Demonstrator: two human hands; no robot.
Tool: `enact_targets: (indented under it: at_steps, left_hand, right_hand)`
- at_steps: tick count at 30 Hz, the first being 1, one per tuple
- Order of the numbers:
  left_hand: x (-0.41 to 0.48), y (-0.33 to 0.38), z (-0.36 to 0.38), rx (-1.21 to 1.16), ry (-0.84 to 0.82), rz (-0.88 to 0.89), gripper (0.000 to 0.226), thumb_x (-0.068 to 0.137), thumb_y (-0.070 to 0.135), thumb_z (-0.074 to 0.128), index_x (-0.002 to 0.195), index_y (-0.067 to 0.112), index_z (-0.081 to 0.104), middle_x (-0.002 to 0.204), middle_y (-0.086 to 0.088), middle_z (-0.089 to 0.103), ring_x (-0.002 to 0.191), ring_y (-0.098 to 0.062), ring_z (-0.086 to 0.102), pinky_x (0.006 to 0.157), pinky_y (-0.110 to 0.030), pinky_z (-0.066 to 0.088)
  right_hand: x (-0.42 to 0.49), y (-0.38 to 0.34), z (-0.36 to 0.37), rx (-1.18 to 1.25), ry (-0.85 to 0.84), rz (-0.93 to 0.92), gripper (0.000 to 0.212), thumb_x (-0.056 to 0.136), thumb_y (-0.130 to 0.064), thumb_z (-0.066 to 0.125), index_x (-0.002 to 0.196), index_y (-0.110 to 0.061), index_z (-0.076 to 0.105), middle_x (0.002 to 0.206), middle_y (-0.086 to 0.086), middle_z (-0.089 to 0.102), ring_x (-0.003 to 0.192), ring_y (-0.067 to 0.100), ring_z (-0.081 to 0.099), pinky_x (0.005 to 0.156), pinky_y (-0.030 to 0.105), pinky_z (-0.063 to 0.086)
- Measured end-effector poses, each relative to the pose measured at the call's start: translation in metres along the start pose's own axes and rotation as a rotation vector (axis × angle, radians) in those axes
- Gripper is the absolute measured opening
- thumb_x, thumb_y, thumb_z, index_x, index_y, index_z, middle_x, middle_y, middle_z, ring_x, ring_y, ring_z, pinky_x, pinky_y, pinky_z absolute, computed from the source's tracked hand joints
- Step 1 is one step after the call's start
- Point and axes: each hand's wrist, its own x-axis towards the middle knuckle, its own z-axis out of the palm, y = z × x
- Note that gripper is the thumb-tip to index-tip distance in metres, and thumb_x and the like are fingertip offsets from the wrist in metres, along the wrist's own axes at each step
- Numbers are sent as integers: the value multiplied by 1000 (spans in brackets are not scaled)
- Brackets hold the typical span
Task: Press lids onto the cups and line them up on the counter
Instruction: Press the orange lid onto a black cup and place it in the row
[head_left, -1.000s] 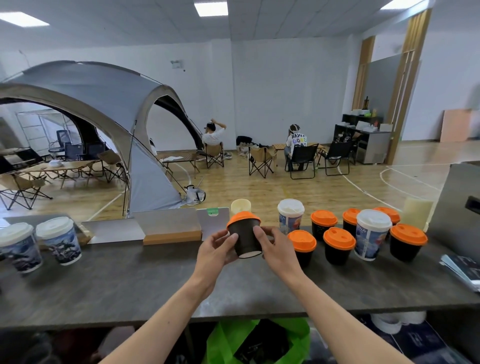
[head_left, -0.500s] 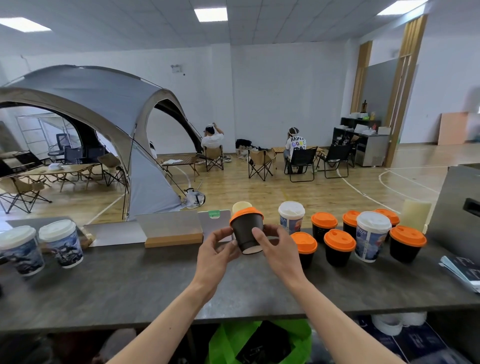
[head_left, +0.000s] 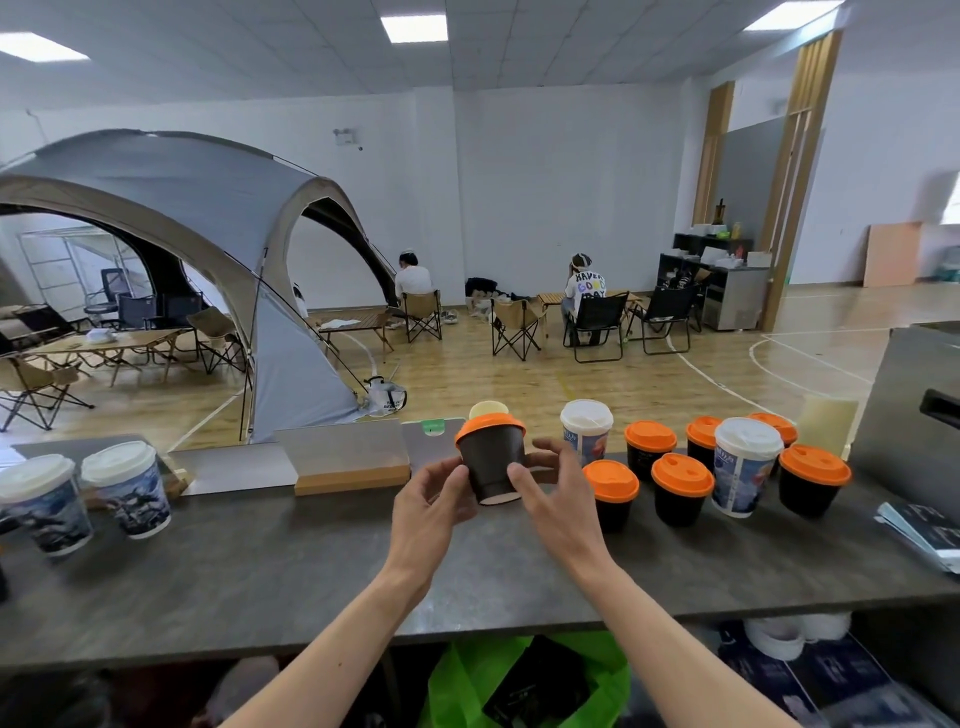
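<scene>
Orange caps the black cup (head_left: 492, 460) you hold tilted above the dark tabletop (head_left: 260, 571); your left hand (head_left: 431, 493) pinches its lower wall and your right hand (head_left: 553, 493) braces the other side, so both hands are clamped on it, likely to check the lid's seat; the finished orange-lidded cups (head_left: 680, 488) stand clustered to your right, the probable spot for this one; two white-lidded cups (head_left: 127, 491) sit well apart, left.
</scene>
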Motion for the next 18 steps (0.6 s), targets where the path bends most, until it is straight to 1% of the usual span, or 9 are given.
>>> enact_targets:
  at_steps: [3,7,10,13,15,16,18]
  left_hand:
    - [-1,1,-4,4,1,6,21,99,20,65,119,15,72,103,-3,79,97,-19,76,83,-31,62]
    - [-4,3,-11,-1,4,0,24,95,20,70,118,14,74,101,0,80,97,-17,75,82,-25,60]
    - [-4,1,-17,20,7,-9,25,90,23,76,115,18,74,102,4,79,98,-14,75,85,-28,60]
    - [-5,-3,-20,28,26,-20,30,83,25,84,110,19,73,101,6,79,97,-9,74,89,-31,59]
    - [-8,-6,-21,16,30,-17,35,78,23,87,110,18,71,101,5,78,96,-7,74,85,-26,58]
    - [-10,-7,-20,21,27,-11,38,77,21,88,110,18,70,102,5,78,96,-7,74,82,-23,58]
    - [-12,-11,-19,57,10,8,44,74,19,90,113,17,69,105,5,77,96,-6,74,80,-21,58]
  right_hand:
    - [-4,-3,5,-20,-10,-36,32,93,-25,66,123,-28,55,118,-15,62,101,-10,60,81,16,50]
    - [-9,-2,12,15,15,-21,30,93,-14,64,118,-28,57,112,-12,67,98,-8,64,79,17,55]
    - [-15,3,17,-27,41,-13,28,95,-15,61,121,-27,62,112,-15,68,101,-11,63,83,16,54]
    - [-22,8,21,-65,73,-25,25,98,-20,59,121,-20,68,112,-13,69,101,-6,63,79,9,49]
    - [-28,11,21,-65,63,-16,21,99,-23,60,118,-23,68,106,-16,69,98,-5,64,77,9,49]
    - [-31,13,21,-60,52,-8,21,98,-23,61,119,-27,66,105,-18,69,99,-6,64,78,11,51]
    - [-35,16,19,-40,52,11,23,97,-23,64,119,-29,62,106,-18,69,101,-5,65,78,15,54]
